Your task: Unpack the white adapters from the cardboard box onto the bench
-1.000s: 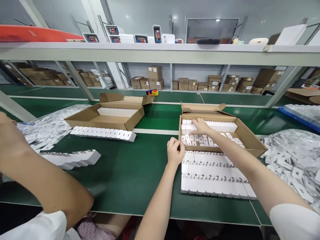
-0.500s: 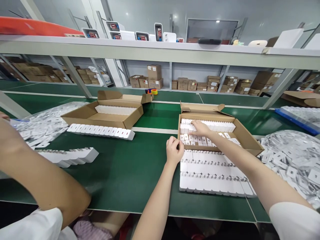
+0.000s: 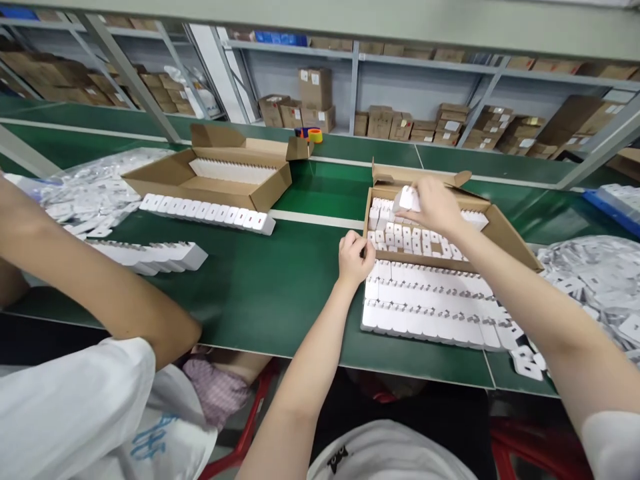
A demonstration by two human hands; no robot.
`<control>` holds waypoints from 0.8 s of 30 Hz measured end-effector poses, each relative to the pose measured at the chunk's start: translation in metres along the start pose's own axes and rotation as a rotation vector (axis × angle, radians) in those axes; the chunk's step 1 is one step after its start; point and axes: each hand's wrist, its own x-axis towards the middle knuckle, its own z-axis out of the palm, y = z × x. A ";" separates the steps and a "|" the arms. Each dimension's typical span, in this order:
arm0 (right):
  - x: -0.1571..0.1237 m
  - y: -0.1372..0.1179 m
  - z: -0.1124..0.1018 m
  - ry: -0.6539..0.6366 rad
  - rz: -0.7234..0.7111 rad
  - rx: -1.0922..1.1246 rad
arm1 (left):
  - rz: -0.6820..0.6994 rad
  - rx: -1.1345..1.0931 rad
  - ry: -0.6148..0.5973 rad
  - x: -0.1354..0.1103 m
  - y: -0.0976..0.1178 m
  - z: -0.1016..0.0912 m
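While your right hand [image 3: 434,205] works above the near cardboard box [image 3: 507,230], its thumb and fingers are closed around white blocks [image 3: 407,199], which are raised at the back row, towards the box's left end. Inside the same box, slotted white pieces [image 3: 413,240] stand along the front, just behind the front wall.

Your left hand [image 3: 357,257] is at the box's front left corner, with its fingers curled in; whether they pinch the cardboard or only rest against it cannot be told from this angle. Directly before the box, rows of white blocks with metal clips [image 3: 425,317] lie side by side on the green table [image 3: 260,313]. To your right is a clear bag of flat white plates [image 3: 590,273], with a few loose plates [image 3: 527,363] near the table's front edge.

To your left, a co-worker's arm [image 3: 105,273] extends over the table. Beyond its elbow, a second open box [image 3: 273,190] stands behind a straight row of white blocks [image 3: 207,213].
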 end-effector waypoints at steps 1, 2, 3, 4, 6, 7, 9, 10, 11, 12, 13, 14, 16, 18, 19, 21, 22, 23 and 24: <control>-0.014 -0.008 -0.017 0.059 -0.031 0.036 | -0.006 -0.001 -0.005 0.000 0.000 0.000; -0.032 -0.018 -0.033 0.091 -0.064 0.075 | -0.011 -0.002 -0.009 0.000 0.000 0.000; -0.054 -0.031 -0.048 0.089 -0.100 0.111 | -0.013 -0.004 -0.013 0.000 0.001 0.000; -0.079 -0.044 -0.059 0.087 -0.137 0.137 | -0.015 -0.005 -0.016 0.001 0.001 0.000; -0.131 -0.074 -0.071 0.058 -0.230 0.171 | -0.020 -0.007 -0.018 0.001 0.002 0.000; -0.156 -0.088 -0.070 0.031 -0.262 0.193 | -0.017 -0.013 -0.014 0.001 0.002 0.000; -0.197 -0.115 -0.058 -0.020 -0.304 0.229 | -0.002 -0.032 0.003 0.001 0.002 0.000; -0.212 -0.126 -0.048 -0.030 -0.311 0.235 | 0.007 -0.042 0.014 0.001 0.002 0.000; -0.223 -0.137 -0.036 -0.029 -0.313 0.231 | 0.015 -0.052 0.024 0.001 0.001 0.001; -0.231 -0.146 -0.025 -0.022 -0.312 0.215 | 0.020 -0.060 0.032 0.001 0.001 0.001; -0.235 -0.153 -0.014 -0.009 -0.308 0.191 | 0.020 -0.063 0.037 0.001 0.001 0.001; -0.237 -0.159 -0.004 0.009 -0.302 0.165 | 0.018 -0.063 0.038 0.000 0.001 0.001; -0.237 -0.165 0.011 0.049 -0.281 0.119 | 0.014 -0.060 0.038 0.000 0.001 0.001; -0.236 -0.166 0.019 0.089 -0.263 0.091 | 0.010 -0.057 0.035 0.000 0.001 0.001; -0.235 -0.165 0.021 0.106 -0.260 0.079 | 0.010 -0.058 0.034 -0.001 0.001 0.001; -0.234 -0.162 0.024 0.138 -0.257 0.051 | 0.012 -0.059 0.034 -0.001 0.001 0.002; -0.234 -0.160 0.026 0.153 -0.255 0.038 | 0.012 -0.058 0.032 -0.001 0.001 0.002; -0.234 -0.159 0.028 0.168 -0.249 0.030 | 0.012 -0.056 0.031 -0.001 0.001 0.002; -0.233 -0.157 0.030 0.184 -0.242 0.026 | 0.011 -0.056 0.031 0.000 0.001 0.002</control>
